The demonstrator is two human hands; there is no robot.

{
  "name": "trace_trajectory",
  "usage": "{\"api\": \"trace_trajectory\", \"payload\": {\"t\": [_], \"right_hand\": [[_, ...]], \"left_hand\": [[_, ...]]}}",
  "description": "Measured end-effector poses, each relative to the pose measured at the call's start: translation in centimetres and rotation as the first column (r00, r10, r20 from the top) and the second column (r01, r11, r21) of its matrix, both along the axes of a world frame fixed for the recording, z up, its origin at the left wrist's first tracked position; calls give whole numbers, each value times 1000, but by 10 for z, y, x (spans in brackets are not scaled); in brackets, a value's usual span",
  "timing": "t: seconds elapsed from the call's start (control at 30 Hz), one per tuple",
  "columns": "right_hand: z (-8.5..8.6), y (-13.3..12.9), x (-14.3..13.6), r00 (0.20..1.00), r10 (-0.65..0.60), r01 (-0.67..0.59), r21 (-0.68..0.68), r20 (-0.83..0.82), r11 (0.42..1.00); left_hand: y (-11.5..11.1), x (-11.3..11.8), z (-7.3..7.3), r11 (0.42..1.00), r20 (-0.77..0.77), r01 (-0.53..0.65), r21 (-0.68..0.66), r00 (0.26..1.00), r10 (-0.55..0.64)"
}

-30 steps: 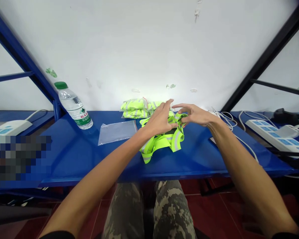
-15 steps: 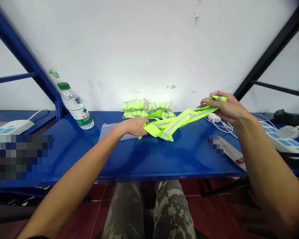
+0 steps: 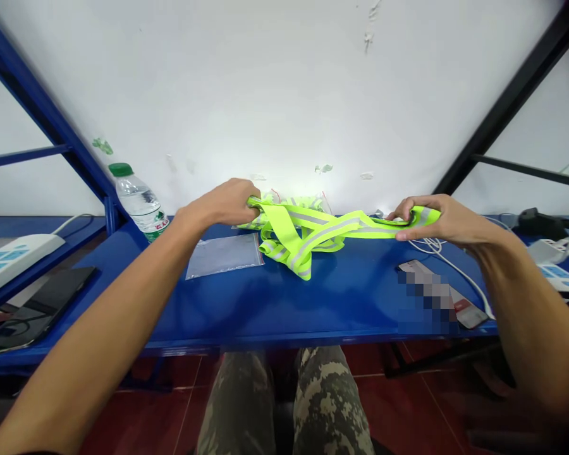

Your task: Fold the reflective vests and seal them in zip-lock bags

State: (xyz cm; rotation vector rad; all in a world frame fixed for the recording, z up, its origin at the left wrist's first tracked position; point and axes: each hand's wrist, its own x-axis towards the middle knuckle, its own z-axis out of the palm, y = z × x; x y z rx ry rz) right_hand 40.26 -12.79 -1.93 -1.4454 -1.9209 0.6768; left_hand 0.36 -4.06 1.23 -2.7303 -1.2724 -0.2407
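A neon yellow reflective strap harness (image 3: 322,230) with grey stripes stretches between my two hands over the blue table. My left hand (image 3: 234,201) grips its left end, fingers closed around the strap. On the right, my right hand (image 3: 431,218) pinches the other end between thumb and fingers. The middle straps cross and sag in loops near the tabletop. A clear plastic zip bag (image 3: 225,256) lies flat below my left hand. Behind the straps, several bagged yellow bundles (image 3: 313,201) rest against the wall, partly hidden.
A water bottle (image 3: 140,201) with a green cap stands at the left back. Power strips (image 3: 16,259) lie at both sides. A dark phone (image 3: 38,309) is at the left, white cables (image 3: 436,249) and a partly blurred flat item (image 3: 469,309) at the right.
My left hand has moved up and left with its end of the harness, uncovering the plastic bag. My right hand has lowered slightly; the straps between have spread and hang looser.
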Motion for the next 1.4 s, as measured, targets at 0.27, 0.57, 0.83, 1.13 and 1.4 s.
{"api": "trace_trajectory", "payload": {"t": [0.27, 0.57, 0.83, 1.13, 1.4], "right_hand": [[11, -12, 23, 995, -80, 89, 178, -53, 980], [13, 35, 30, 832, -58, 119, 76, -551, 990], [45, 53, 9, 751, 82, 362, 512, -656, 779], [-115, 15, -12, 958, -7, -29, -121, -286, 992], [-96, 13, -18, 958, 249, -212, -234, 141, 949]], "left_hand": [[-14, 7, 27, 860, 26, 125, -495, 991, -129], [38, 25, 23, 936, 212, 14, -351, 975, 65], [15, 21, 47, 784, 423, -273, 557, 906, 16], [-60, -20, -107, 999, -148, 37, -34, 988, -42], [-74, 25, -99, 968, -79, 83, -235, 991, -104]]}}
